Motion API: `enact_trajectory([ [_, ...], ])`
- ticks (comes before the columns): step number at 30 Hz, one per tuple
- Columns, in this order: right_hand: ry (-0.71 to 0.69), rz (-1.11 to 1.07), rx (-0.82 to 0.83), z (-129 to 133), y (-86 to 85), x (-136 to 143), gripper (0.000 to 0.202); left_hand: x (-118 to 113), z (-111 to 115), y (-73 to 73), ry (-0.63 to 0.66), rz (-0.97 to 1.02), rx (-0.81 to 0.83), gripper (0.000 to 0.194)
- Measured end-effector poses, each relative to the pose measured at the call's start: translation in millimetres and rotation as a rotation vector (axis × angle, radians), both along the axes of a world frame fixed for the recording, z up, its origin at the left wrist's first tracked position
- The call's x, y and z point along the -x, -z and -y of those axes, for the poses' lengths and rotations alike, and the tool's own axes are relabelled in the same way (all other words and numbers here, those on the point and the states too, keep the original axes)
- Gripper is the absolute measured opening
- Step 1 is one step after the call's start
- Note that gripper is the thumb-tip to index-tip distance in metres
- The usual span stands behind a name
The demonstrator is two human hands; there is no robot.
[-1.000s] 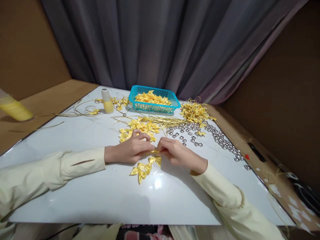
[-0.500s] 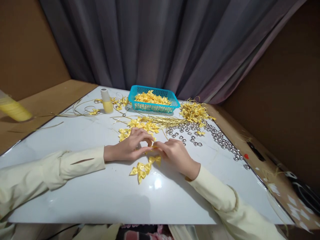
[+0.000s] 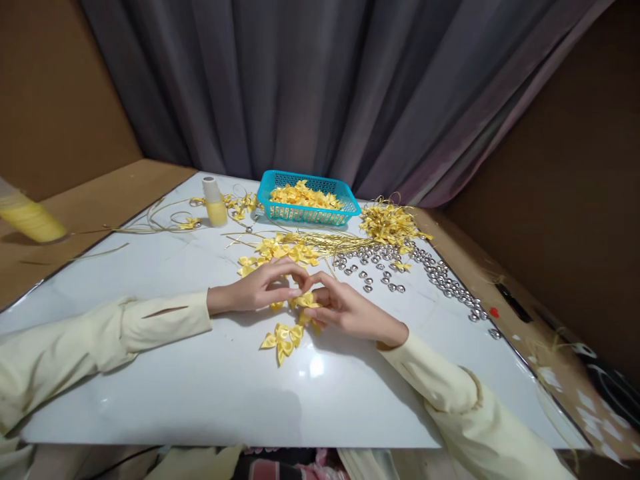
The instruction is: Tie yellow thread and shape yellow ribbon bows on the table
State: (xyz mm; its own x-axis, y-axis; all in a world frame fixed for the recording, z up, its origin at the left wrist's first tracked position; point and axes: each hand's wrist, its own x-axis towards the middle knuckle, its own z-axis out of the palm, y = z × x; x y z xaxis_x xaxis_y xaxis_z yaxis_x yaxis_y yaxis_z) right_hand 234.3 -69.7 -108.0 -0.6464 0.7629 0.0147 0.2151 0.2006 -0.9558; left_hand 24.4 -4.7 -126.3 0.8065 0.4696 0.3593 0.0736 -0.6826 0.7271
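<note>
Over the middle of the white table, my left hand (image 3: pixel 263 287) pinches with thumb and forefinger at the top of a yellow satin ribbon flower (image 3: pixel 306 301). My right hand (image 3: pixel 353 312) curls around the same flower from the right, its thumb below and its forefinger meeting the left fingertips. Below the hands, more yellow ribbon flowers (image 3: pixel 284 341) lie on the table, seemingly joined in a strand. The link between them and the held flower is partly hidden by my right fingers. Just behind my left hand is a pile of loose yellow ribbon pieces (image 3: pixel 287 250).
Toward the back stands a teal basket (image 3: pixel 310 215) of yellow ribbon pieces. Gold cords (image 3: pixel 330 243) end in a yellow bunch (image 3: pixel 387 223). Silver rings (image 3: pixel 440 277) spread along the right. A spool of yellow thread (image 3: pixel 215 203) stands at back left; a larger spool (image 3: pixel 33 219) is farther left.
My right hand has opened out slightly and shifted down and right, its thumb now under the flower. My left fingers stay near the same spot. The held flower shows more.
</note>
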Motion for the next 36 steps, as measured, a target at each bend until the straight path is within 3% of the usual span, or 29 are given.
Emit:
enact_trajectory([
  [3, 0.01, -0.014, 0.021, -1.5, 6.1, -2.9, 0.023, -1.6, 3.0, 0.8, 0.027, 0.04, 0.007, 0.015],
  [7, 0.073, 0.073, -0.1, -3.4, 7.3, -4.5, 0.021, -2.4, 6.0, 5.1, -0.008, 0.089, -0.008, 0.015],
  [11, 0.108, 0.171, -0.282, -4.4, 3.1, -4.3, 0.009, -2.5, 8.1, 7.9, -0.035, 0.088, -0.206, 0.009],
  [14, 0.137, 0.148, -0.325, -4.3, 1.4, -3.8, 0.008, -2.9, 8.8, 7.3, -0.026, 0.075, -0.31, 0.008],
  [17, 0.184, 0.11, -0.332, -4.3, 2.7, -3.8, 0.013, -2.9, 8.5, 7.4, -0.029, 0.043, -0.309, 0.012],
  [23, 0.24, 0.137, -0.537, -7.3, 5.3, -6.3, 0.02, -2.6, 7.6, 9.7, -0.061, 0.004, -0.294, 0.017],
  [29, 0.248, 0.139, -0.522, -6.5, 2.2, -7.4, 0.021, -4.6, 8.3, 8.3, -0.098, 0.001, -0.34, 0.013],
  [36, 0.198, 0.107, -0.579, -7.0, -0.2, -8.2, 0.024, -6.3, 5.9, 8.6, -0.038, 0.056, -0.37, 0.01],
])
